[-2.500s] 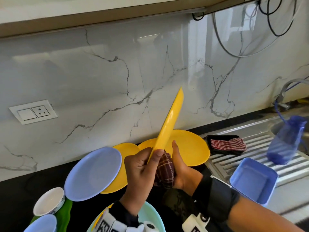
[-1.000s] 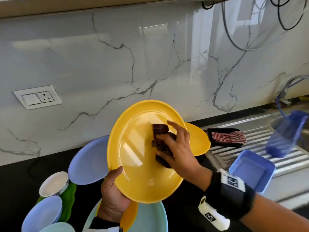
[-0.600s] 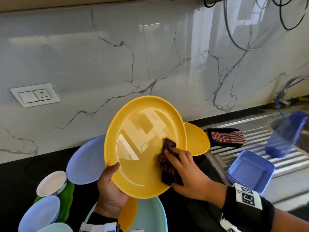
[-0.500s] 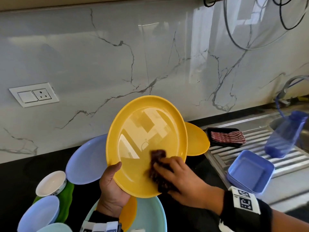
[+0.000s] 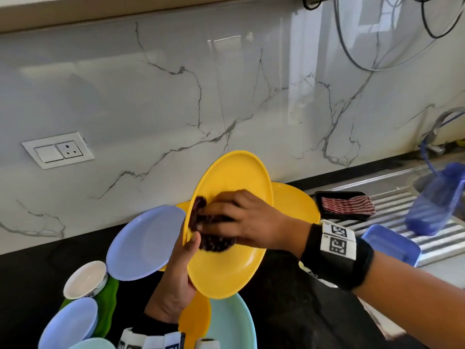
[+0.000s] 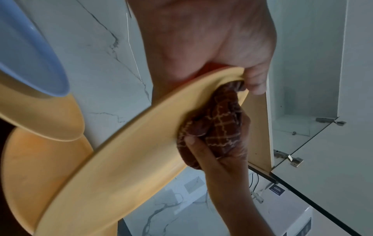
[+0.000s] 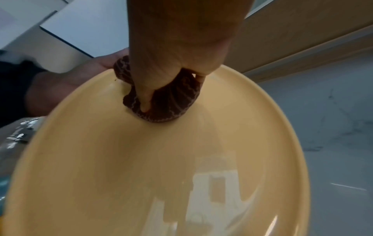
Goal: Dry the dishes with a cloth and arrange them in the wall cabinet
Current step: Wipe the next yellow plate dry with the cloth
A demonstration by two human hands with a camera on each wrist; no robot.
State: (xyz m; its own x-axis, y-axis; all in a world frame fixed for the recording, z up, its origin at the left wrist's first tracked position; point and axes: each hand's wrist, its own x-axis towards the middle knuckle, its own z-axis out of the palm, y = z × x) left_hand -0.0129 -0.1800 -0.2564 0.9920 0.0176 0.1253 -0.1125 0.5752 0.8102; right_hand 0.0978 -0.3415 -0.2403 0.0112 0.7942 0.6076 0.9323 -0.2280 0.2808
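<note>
Left hand (image 5: 173, 280) grips round glossy yellow plastic plate (image 5: 234, 268) by its rim, tilted; right hand (image 5: 241, 220) clutches bunched maroon checked cloth (image 5: 214, 241) against its face.

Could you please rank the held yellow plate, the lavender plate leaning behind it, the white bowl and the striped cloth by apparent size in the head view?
1. yellow plate, though nearest the camera
2. lavender plate
3. striped cloth and white bowl look alike

Left hand (image 6: 203, 39) grips yellow plate (image 6: 125, 143) rim; right hand (image 6: 224, 161) presses checked cloth (image 6: 216, 127) against it
</note>
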